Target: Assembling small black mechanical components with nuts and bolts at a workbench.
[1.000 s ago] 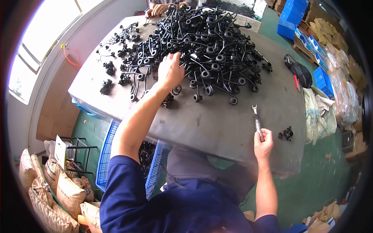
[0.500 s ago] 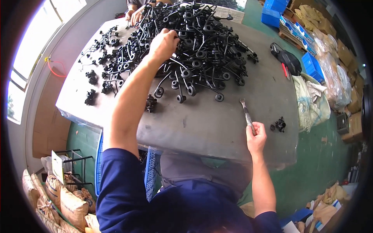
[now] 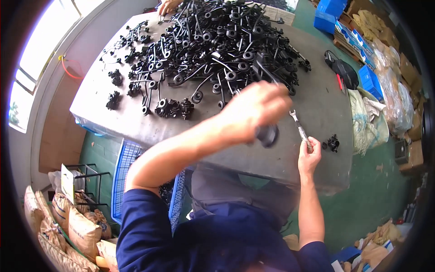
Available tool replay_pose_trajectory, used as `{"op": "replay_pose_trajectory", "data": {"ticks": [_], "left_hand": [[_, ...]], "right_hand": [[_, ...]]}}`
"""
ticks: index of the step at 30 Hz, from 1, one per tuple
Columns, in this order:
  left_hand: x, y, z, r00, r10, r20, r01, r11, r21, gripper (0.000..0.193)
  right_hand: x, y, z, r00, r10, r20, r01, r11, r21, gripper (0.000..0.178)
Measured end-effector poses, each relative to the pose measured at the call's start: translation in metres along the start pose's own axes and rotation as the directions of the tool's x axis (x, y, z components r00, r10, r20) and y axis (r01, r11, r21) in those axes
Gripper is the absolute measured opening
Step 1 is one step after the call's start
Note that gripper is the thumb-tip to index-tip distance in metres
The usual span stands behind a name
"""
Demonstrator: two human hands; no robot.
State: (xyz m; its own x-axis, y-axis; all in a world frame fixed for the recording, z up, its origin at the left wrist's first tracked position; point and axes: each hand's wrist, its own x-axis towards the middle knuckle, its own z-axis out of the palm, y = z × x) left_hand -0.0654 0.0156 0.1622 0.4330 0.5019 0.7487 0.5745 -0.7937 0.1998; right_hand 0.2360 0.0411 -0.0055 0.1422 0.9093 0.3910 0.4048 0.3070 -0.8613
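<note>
Raised over the table, my left hand (image 3: 259,106) is closed around a black rod part with a ring end (image 3: 267,135). The ring hangs below the fist, and a dark rod shows above it. Motion blurs both a little. My right hand (image 3: 310,156) grips the handle of a metal open-ended wrench (image 3: 298,126), whose jaw points away from me. Beyond my hands lies a big heap of black rods with ring ends (image 3: 213,38). A small black clamp-like part (image 3: 333,143) sits right of the wrench.
Several small black parts (image 3: 116,77) lie at the table's left. A blue crate (image 3: 118,181) stands below the near edge. Another person's hand (image 3: 169,6) is at the far side. A black pouch (image 3: 343,72) and a red-handled tool (image 3: 340,82) rest at the right edge.
My left hand has come from the heap toward me and to the right, with a black rod part now in it. The wrench is still in my right hand.
</note>
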Motion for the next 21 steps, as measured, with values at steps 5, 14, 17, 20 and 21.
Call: {"op": "replay_pose_trajectory", "data": {"ticks": [5, 14, 17, 20, 21], "left_hand": [[-0.032, 0.036, 0.095, 0.986, -0.099, -0.137, 0.059, 0.961, -0.272, 0.038], [-0.131, 0.004, 0.084, 0.91, -0.093, 0.405, 0.109, 0.994, -0.017, 0.041], [-0.13, 0.0, 0.073, 0.901, -0.127, 0.414, 0.113, 0.992, 0.057, 0.043], [-0.131, 0.003, 0.056, 0.891, -0.267, 0.367, 0.24, 0.964, 0.116, 0.043], [-0.138, 0.001, 0.05, 0.888, -0.275, 0.368, 0.247, 0.961, 0.122, 0.043]], "right_hand": [[0.0, 0.007, -0.004, 0.998, 0.021, -0.061, -0.025, 0.997, -0.067, 0.023], [0.005, 0.014, -0.009, 0.995, 0.015, -0.1, -0.039, 0.97, -0.238, 0.022], [0.006, 0.02, -0.012, 0.998, -0.01, -0.062, -0.008, 0.96, -0.281, 0.022], [0.01, 0.021, -0.023, 1.0, 0.005, -0.018, -0.01, 0.959, -0.283, 0.022], [0.009, 0.019, -0.025, 1.0, 0.019, 0.007, -0.016, 0.96, -0.281, 0.022]]}}
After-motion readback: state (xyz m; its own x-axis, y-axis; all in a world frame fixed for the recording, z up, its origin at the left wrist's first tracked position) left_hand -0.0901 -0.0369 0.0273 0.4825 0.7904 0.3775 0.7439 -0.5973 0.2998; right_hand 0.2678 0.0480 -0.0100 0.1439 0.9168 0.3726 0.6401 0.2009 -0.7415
